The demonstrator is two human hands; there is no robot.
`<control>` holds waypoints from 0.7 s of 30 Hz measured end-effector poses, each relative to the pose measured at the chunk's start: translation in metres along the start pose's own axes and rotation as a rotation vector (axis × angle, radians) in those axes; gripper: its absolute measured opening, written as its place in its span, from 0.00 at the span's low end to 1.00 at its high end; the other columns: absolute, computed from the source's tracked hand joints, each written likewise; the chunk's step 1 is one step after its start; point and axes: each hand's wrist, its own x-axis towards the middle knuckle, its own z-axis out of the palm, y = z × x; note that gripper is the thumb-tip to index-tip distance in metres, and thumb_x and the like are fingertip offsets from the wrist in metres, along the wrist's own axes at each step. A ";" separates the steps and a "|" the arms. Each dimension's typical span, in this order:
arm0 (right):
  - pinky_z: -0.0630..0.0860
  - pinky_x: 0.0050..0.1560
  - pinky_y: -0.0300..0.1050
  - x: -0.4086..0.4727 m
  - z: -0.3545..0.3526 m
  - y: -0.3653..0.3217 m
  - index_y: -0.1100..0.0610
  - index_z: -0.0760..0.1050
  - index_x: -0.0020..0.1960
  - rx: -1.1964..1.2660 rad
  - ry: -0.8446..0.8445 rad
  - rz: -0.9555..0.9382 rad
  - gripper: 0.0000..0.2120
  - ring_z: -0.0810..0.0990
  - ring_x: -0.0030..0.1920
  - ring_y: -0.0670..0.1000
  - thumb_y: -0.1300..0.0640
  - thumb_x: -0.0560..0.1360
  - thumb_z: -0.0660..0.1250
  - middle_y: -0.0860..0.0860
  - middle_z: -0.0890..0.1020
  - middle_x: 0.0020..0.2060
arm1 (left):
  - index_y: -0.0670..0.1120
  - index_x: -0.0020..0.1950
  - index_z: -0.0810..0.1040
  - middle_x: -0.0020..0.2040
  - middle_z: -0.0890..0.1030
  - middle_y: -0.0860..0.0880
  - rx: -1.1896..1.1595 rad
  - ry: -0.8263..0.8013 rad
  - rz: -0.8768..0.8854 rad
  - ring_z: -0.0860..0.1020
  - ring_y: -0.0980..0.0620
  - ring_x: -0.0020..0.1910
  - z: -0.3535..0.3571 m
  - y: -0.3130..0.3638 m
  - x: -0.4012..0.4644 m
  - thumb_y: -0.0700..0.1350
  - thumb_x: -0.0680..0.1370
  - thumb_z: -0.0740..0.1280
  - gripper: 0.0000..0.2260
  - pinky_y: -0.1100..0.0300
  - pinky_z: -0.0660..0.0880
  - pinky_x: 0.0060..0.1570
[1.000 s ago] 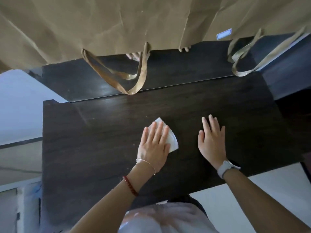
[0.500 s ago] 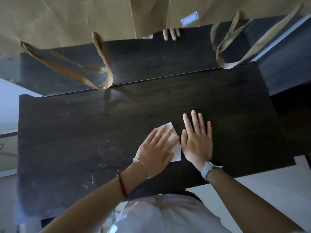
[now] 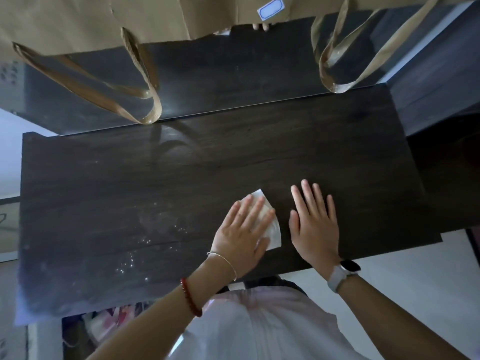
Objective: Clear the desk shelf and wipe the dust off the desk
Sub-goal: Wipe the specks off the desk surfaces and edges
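Head view: the left hand (image 3: 242, 231) is lying flat, fingers straight, pressing a folded white paper wipe (image 3: 272, 224) onto the dark wood-grain desk (image 3: 181, 178); the right hand (image 3: 315, 224) is resting flat, fingers spread, just beside it

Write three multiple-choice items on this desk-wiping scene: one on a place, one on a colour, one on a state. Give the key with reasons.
1. Where does the white wipe lie?
A. Under the left hand
B. Under the right hand
C. Hanging off the paper bags

2. What colour is the beaded bracelet on the left wrist?
A. Green
B. Red
C. Yellow

3. How is the right hand placed?
A. Gripping a bag handle
B. Fist raised off the desk
C. Flat, fingers straight, on the desk

Key: 1 A, the left palm covers the wipe; 2 B, its beads are red; 3 C, the palm lies flat beside the wipe, holding nothing.
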 end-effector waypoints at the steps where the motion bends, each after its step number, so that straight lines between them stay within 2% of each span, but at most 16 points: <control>1: 0.53 0.69 0.57 -0.006 0.000 0.006 0.53 0.59 0.71 0.002 -0.001 0.049 0.24 0.59 0.72 0.56 0.50 0.76 0.47 0.56 0.65 0.71 | 0.49 0.71 0.61 0.71 0.66 0.41 0.015 0.001 0.022 0.63 0.41 0.70 0.003 0.001 0.000 0.53 0.75 0.53 0.25 0.46 0.56 0.67; 6: 0.54 0.69 0.60 -0.015 -0.001 0.003 0.54 0.60 0.71 0.002 0.005 0.232 0.25 0.60 0.72 0.59 0.50 0.76 0.46 0.57 0.65 0.71 | 0.50 0.72 0.59 0.71 0.65 0.42 0.059 -0.023 0.071 0.63 0.42 0.70 0.003 -0.005 0.000 0.55 0.76 0.52 0.24 0.48 0.57 0.66; 8: 0.54 0.69 0.61 -0.016 0.000 -0.014 0.56 0.60 0.71 0.016 0.022 0.306 0.24 0.60 0.72 0.60 0.51 0.77 0.50 0.59 0.64 0.71 | 0.50 0.72 0.59 0.72 0.64 0.41 0.064 -0.025 0.020 0.63 0.42 0.70 0.002 -0.007 -0.006 0.55 0.76 0.51 0.25 0.48 0.55 0.68; 11: 0.53 0.70 0.62 -0.020 0.004 -0.048 0.59 0.59 0.72 0.041 0.013 0.333 0.25 0.58 0.72 0.61 0.53 0.77 0.56 0.62 0.62 0.71 | 0.48 0.72 0.57 0.72 0.64 0.40 0.067 -0.024 -0.112 0.63 0.40 0.70 0.002 -0.031 -0.037 0.55 0.76 0.51 0.25 0.49 0.52 0.69; 15: 0.46 0.70 0.61 -0.029 0.014 -0.103 0.59 0.55 0.73 0.026 -0.032 0.249 0.27 0.53 0.74 0.60 0.50 0.76 0.49 0.62 0.58 0.73 | 0.44 0.72 0.58 0.71 0.63 0.36 0.062 -0.012 -0.350 0.62 0.37 0.70 0.007 -0.098 -0.131 0.54 0.76 0.50 0.26 0.47 0.54 0.69; 17: 0.45 0.71 0.62 -0.030 0.018 -0.120 0.60 0.54 0.73 0.024 -0.017 0.251 0.28 0.52 0.74 0.60 0.50 0.76 0.50 0.63 0.56 0.73 | 0.43 0.73 0.56 0.72 0.59 0.35 0.015 -0.015 -0.555 0.58 0.36 0.71 0.006 -0.134 -0.177 0.54 0.76 0.46 0.27 0.45 0.55 0.70; 19: 0.46 0.71 0.62 -0.033 0.023 -0.138 0.61 0.54 0.73 0.021 0.003 0.256 0.27 0.52 0.74 0.61 0.51 0.77 0.50 0.64 0.56 0.73 | 0.44 0.74 0.53 0.74 0.53 0.36 -0.056 -0.028 -0.755 0.53 0.38 0.73 0.004 -0.164 -0.214 0.56 0.76 0.42 0.29 0.44 0.51 0.71; 21: 0.47 0.71 0.62 -0.031 0.023 -0.148 0.61 0.54 0.73 0.031 0.032 0.271 0.28 0.52 0.74 0.61 0.51 0.76 0.48 0.64 0.56 0.73 | 0.45 0.75 0.51 0.75 0.50 0.38 -0.099 -0.006 -0.854 0.49 0.39 0.74 0.005 -0.173 -0.222 0.55 0.75 0.42 0.29 0.45 0.48 0.72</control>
